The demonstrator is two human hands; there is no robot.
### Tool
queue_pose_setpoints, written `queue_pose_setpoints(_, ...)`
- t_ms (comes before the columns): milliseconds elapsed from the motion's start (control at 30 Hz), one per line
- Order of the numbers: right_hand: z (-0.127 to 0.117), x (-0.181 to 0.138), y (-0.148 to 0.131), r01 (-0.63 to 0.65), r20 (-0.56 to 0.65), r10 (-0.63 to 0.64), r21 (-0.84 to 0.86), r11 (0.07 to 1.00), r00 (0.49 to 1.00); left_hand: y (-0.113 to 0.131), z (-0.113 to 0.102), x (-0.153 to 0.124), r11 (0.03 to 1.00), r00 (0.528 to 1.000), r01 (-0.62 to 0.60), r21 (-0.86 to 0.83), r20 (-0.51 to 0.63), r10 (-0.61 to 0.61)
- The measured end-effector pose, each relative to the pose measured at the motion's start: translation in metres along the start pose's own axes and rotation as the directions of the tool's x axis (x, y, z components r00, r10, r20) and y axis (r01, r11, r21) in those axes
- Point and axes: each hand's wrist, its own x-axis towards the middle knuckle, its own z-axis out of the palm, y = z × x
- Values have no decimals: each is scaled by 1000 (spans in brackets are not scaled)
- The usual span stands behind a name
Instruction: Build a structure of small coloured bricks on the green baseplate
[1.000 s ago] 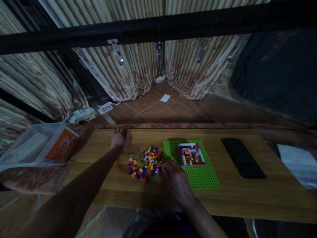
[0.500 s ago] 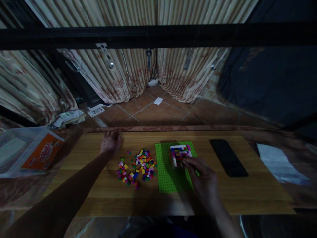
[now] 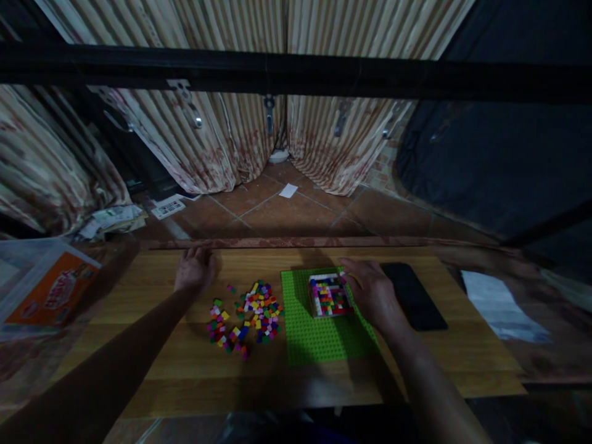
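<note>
A green studded baseplate (image 3: 319, 336) lies on the wooden table (image 3: 296, 382). On its far part stands a small block (image 3: 329, 295) built of many coloured bricks. My right hand (image 3: 372, 293) rests at the block's right side, fingertips at its far right corner; whether the fingers pinch a brick is hidden. Left of the plate lies a loose heap of small coloured bricks (image 3: 250, 311). My left hand (image 3: 194, 269) lies on the table beyond the heap, fingers loosely curled and holding nothing.
A black phone (image 3: 413, 296) lies just right of my right hand. White paper (image 3: 502, 305) sits at the table's right end. A clear plastic box with an orange label (image 3: 39, 290) stands off the left end. Curtains and a tiled floor lie beyond.
My right hand moved from the brick heap across the green plate to the right side of the built block. The view shifted right. My left hand stayed in place.
</note>
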Motion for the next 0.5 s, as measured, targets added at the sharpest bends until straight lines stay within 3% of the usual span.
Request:
queue_pose_setpoints(233, -4, 16, 10, 120, 204, -111, -29, 992, 973, 1, 0, -1, 1000, 1000, -9, 3, -11, 9)
queue_pose_setpoints(500, -9, 31, 19, 215, 318, -208, 11, 976, 925, -1, 0, -1, 999, 999, -34, 20, -24, 34)
